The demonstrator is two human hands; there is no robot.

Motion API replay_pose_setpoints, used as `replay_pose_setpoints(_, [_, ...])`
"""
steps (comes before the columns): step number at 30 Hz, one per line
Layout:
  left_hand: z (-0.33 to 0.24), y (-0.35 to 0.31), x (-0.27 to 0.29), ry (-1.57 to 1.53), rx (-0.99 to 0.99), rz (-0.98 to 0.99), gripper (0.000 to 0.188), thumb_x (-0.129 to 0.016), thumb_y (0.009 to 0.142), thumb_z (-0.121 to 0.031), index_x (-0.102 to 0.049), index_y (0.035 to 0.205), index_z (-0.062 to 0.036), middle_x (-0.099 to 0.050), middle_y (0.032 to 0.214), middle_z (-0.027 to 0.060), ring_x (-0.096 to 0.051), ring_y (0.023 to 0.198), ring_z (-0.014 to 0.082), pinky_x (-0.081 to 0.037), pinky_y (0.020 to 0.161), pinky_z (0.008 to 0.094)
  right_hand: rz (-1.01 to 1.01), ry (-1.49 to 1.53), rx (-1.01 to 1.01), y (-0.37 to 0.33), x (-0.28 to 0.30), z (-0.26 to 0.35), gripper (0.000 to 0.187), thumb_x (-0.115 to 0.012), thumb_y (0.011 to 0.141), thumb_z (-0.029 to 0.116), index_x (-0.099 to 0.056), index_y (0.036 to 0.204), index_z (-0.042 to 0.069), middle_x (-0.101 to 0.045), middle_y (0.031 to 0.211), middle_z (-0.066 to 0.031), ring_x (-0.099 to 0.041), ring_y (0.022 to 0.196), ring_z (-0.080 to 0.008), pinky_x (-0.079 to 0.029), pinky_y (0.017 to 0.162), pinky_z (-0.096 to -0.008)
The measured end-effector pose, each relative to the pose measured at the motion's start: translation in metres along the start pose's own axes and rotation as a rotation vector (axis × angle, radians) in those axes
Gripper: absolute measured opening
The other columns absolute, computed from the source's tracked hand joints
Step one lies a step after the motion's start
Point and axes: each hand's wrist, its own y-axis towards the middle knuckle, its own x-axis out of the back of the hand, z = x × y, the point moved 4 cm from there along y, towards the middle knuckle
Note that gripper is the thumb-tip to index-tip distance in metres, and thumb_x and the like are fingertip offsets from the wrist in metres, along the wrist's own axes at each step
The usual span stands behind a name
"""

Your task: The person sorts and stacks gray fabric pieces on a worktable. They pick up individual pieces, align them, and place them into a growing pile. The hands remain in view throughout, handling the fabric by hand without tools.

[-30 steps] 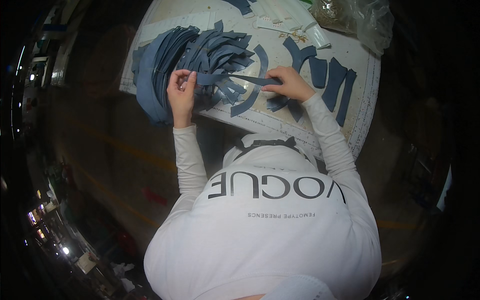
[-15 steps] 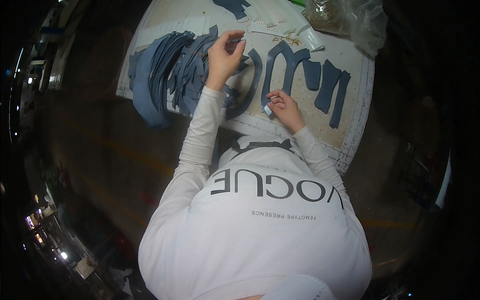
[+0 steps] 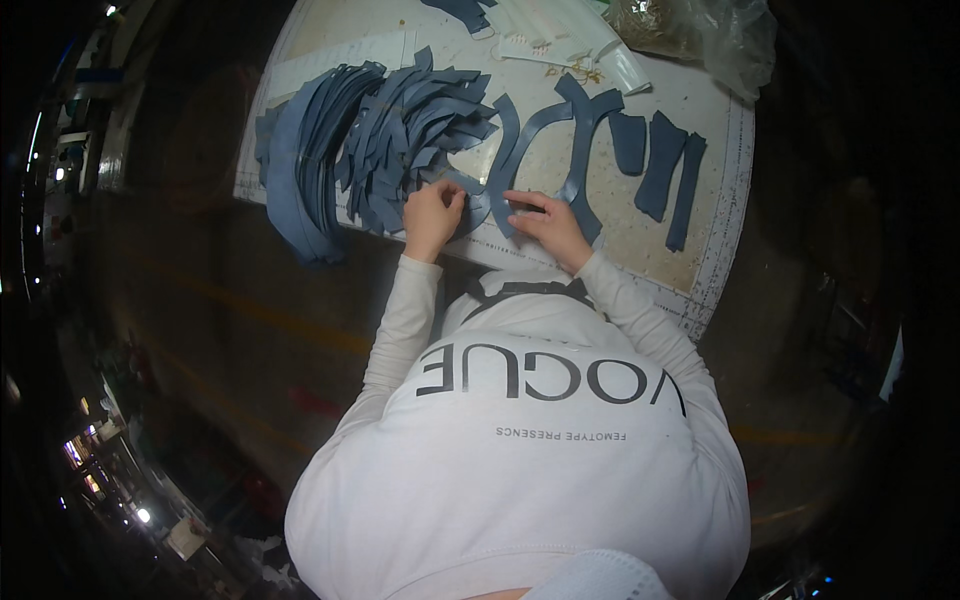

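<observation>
Left hand [image 3: 430,222] lowered beside piled strips [image 3: 405,150].
Left grip unclear; right hand [image 3: 555,228], fingers parted. Strips seem light, limp: pinch ends.

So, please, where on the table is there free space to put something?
Bare table shows just below the short blue piece, and between the rightmost blue strip and the right edge. Crowded: the left, with the blue pile; the far side, with white strips.

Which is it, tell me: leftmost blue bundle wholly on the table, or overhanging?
Overhanging: the blue bundle has its lower end past the near edge of the table.
</observation>
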Motion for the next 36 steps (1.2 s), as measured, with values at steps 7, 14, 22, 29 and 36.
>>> replay_pose_setpoints(7, [0.015,-0.041,-0.003,-0.14,-0.028,-0.032,0.035,-0.082,0.062,-0.019,-0.06,0.084,-0.0048,-0.057,0.077,0.0067,-0.056,0.065,0.0195,-0.047,0.06,0.0314,-0.176,0.181,0.182,0.0,0.01,0.014,0.041,-0.061,0.085,0.002,-0.054,0.126,0.002,-0.056,0.117,-0.0038,-0.059,0.091,-0.0085,-0.047,0.08,-0.019])
replay_pose_setpoints(14, [0.015,-0.051,-0.02,-0.129,-0.106,-0.01,0.029,-0.078,0.067,-0.018,-0.06,0.085,-0.0036,-0.058,0.076,0.0063,-0.056,0.064,0.0165,-0.045,0.058,0.0305,0.062,-0.036,-0.129,-0.002,-0.005,-0.01,0.044,-0.061,0.084,0.003,-0.053,0.127,0.002,-0.056,0.121,-0.0071,-0.06,0.095,-0.01,-0.048,0.082,-0.0219])
replay_pose_setpoints(22, [0.013,-0.041,-0.036,-0.729,0.256,0.173,0.027,-0.073,0.075,-0.014,-0.065,0.097,-0.0003,-0.065,0.073,0.0033,-0.058,0.066,0.0058,-0.043,0.051,0.0245,0.154,-0.095,-0.089,0.0,-0.011,-0.008,0.046,-0.064,0.083,0.005,-0.053,0.127,0.004,-0.056,0.119,-0.0078,-0.06,0.09,-0.0114,-0.048,0.079,-0.0236])
replay_pose_setpoints(29, [-0.067,-0.013,0.05,-0.354,-0.346,0.119,0.023,-0.074,0.071,-0.011,-0.068,0.092,-0.0062,-0.063,0.071,0.0032,-0.054,0.059,0.0074,-0.043,0.056,0.0227,0.021,-1.051,0.877,0.002,-0.025,0.102,0.029,-0.073,0.07,0.01,-0.067,0.098,0.008,-0.056,0.093,-0.0085,-0.056,0.086,-0.0267,-0.047,0.08,-0.0347])
replay_pose_setpoints(36, [-0.129,0.023,0.065,-1.243,-0.305,0.268,0.079,-0.011,0.094,-0.063,-0.047,0.128,-0.0017,-0.059,0.116,0.0114,-0.054,0.108,0.019,-0.034,0.101,0.0363,-0.109,-0.591,0.785,-0.004,-0.01,0.189,0.021,-0.074,0.077,0.016,-0.067,0.088,0.0,-0.066,0.076,-0.0035,-0.062,0.064,-0.0098,-0.05,0.06,-0.0221])
